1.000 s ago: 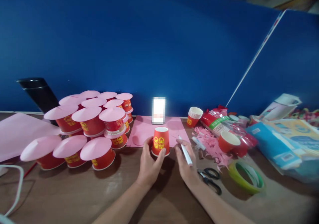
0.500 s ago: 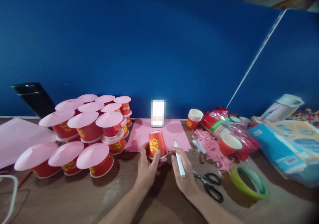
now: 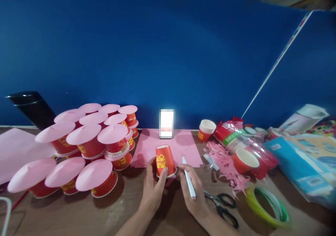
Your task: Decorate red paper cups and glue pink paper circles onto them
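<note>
My left hand (image 3: 154, 185) is closed around a red paper cup (image 3: 166, 160) with yellow lettering, held upside down. Its rim faces down and its base faces up. In my right hand (image 3: 193, 190) is a white marker (image 3: 189, 181), its tip pointing away from me beside the cup. Behind both hands lie pink paper sheets (image 3: 147, 141), one with a faint drawn circle. A phone with a bright screen (image 3: 166, 124) stands at their far edge. Black-handled scissors (image 3: 223, 208) rest on the table just right of my right hand.
Several red cups topped with pink paper cones (image 3: 89, 148) stand at the left. On the right are stacked cups (image 3: 206, 131), pink paper scraps (image 3: 228, 169), an open cup (image 3: 245, 160), a tape roll (image 3: 267, 206) and a blue package (image 3: 294, 166). A blue wall (image 3: 157, 54) rises behind.
The camera view has tilted slightly, so most things on the table sit a little lower. Both hands keep the same hold on the cup and marker.
</note>
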`<state>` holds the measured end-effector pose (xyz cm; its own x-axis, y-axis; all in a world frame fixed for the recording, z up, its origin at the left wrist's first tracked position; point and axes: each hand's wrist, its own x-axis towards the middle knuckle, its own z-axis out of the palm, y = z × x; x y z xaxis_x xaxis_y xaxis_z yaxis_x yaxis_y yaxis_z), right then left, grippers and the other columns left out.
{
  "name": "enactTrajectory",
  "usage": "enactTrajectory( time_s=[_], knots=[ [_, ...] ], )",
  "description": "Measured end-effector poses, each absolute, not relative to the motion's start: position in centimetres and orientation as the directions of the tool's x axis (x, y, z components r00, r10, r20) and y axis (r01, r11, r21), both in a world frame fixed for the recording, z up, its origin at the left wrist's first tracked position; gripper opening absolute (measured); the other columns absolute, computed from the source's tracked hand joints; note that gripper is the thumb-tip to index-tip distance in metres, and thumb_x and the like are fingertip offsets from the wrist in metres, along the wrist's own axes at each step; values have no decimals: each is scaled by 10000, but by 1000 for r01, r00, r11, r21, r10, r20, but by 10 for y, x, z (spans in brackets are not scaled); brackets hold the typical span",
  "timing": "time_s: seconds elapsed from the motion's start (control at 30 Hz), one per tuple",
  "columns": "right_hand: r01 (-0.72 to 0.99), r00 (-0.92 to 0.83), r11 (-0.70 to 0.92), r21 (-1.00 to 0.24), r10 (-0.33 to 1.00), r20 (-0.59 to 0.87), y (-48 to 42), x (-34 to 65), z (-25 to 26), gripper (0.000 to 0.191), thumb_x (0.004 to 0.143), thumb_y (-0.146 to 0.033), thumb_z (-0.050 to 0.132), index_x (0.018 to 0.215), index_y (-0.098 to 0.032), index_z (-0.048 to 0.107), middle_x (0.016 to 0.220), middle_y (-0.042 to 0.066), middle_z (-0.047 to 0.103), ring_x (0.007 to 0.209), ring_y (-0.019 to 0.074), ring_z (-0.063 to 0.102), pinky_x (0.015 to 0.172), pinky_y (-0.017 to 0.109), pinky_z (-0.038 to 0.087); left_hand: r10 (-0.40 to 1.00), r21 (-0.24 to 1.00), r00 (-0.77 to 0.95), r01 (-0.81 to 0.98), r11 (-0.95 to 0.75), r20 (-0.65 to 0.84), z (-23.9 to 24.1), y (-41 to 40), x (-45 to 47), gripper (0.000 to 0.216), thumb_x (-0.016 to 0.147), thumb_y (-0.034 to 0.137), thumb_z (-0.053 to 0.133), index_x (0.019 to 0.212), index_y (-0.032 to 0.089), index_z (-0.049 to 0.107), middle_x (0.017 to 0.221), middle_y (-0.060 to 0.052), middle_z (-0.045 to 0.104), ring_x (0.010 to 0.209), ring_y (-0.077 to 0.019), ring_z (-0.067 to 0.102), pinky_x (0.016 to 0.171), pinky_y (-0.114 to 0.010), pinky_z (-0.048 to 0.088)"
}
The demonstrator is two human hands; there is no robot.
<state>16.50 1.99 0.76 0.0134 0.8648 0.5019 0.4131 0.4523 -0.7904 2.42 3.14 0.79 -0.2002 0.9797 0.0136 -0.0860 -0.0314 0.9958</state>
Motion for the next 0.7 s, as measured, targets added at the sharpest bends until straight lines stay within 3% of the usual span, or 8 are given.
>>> enactTrajectory(
  time_s=[0.33, 0.7],
  knots=[
    [488, -42, 489, -723, 840, 540, 21, 164, 4, 201, 926, -167, 456, 1077, -210, 582, 958, 74, 683, 882, 197, 665, 794, 324, 554, 979, 1000, -204, 14, 9, -6, 0, 32, 20, 529, 799, 453, 607, 1251, 222, 456, 1171, -88, 626, 1072, -241, 592, 916, -360, 452],
    [478, -39, 514, -713, 823, 567, 21, 165, 5, 211, 928, -164, 455, 1073, -198, 604, 936, 76, 692, 848, 190, 678, 775, 307, 569, 975, 999, -220, 24, 21, -16, -4, 33, 20, 539, 810, 454, 587, 1267, 211, 439, 1198, -98, 604, 1094, -241, 575, 942, -370, 437]
  ],
)
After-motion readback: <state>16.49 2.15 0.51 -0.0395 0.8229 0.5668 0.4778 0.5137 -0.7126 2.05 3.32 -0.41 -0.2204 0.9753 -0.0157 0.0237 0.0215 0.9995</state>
